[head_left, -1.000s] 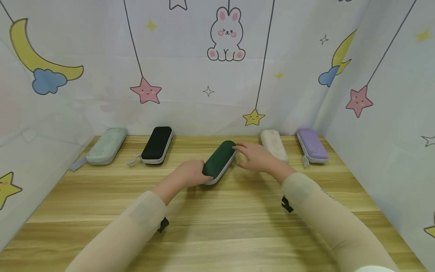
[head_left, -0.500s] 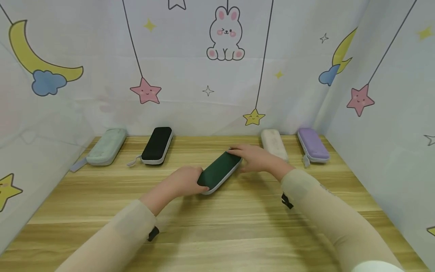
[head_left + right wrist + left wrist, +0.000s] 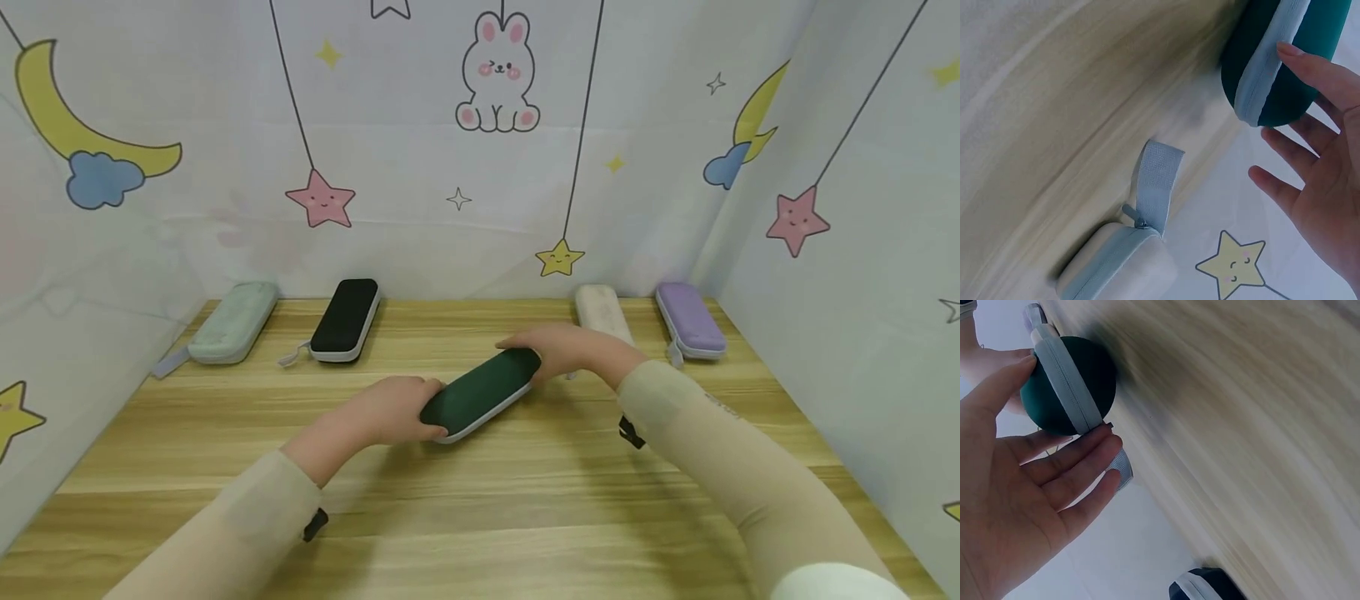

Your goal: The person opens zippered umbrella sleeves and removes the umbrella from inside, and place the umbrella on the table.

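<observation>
A dark green, elongated zip case (image 3: 483,392) with a pale grey zipper band lies slantwise between my hands, near the middle of the table. My left hand (image 3: 390,408) grips its near left end, thumb on one side and fingers on the other. At the far right end, my right hand (image 3: 558,346) holds the case, its thumb against the zipper band (image 3: 1266,69) in the right wrist view. A grey pull tab (image 3: 1122,467) shows by the left fingertips in the left wrist view. Whether the underside touches the table is hard to see.
Along the back edge of the wooden table (image 3: 480,525) sit a mint case (image 3: 234,325), a black case (image 3: 345,321), a cream case (image 3: 602,312) partly behind my right hand, and a lilac case (image 3: 690,321). A printed curtain (image 3: 420,108) encloses the back and sides.
The green case has come nearer to me and turned clockwise, now lying more crosswise. My left hand moved left and nearer with it; my right hand closed round the far end.
</observation>
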`<action>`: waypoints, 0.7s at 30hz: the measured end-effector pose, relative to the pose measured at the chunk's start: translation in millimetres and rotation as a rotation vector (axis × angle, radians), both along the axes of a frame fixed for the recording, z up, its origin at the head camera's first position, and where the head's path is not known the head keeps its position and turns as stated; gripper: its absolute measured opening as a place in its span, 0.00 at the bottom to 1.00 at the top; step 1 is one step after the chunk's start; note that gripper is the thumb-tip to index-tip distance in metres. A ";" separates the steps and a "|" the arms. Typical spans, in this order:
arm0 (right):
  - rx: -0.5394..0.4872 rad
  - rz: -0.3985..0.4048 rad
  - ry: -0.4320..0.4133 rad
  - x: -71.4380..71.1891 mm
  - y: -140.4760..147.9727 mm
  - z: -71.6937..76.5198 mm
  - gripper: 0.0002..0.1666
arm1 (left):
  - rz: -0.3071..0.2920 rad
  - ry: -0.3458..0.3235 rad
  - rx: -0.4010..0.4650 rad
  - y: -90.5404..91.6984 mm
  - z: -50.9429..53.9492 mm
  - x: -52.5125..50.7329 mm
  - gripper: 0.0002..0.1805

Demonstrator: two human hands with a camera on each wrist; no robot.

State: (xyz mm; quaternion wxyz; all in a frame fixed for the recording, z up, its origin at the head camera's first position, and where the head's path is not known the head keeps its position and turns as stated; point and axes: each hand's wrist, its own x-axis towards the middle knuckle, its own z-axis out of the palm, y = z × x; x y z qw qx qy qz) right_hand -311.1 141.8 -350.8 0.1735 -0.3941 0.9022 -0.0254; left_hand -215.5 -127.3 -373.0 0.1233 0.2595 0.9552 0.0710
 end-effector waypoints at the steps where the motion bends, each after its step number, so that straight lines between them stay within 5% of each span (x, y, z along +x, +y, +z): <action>1: 0.002 -0.006 -0.009 1.0 -0.8 -0.3 0.44 | -0.003 -0.002 0.006 -0.9 -0.2 0.2 0.37; 7: -0.026 -0.005 0.050 8.7 -0.6 -8.4 0.40 | -0.008 -0.009 0.108 -9.9 -2.9 -4.2 0.37; 14: -0.050 0.016 0.150 20.1 3.3 -16.3 0.40 | 0.103 -0.048 0.284 -19.3 -3.0 -8.2 0.23; 21: -0.098 0.079 0.250 27.2 10.2 -23.8 0.40 | 0.056 0.028 0.252 -16.2 -4.4 -14.0 0.08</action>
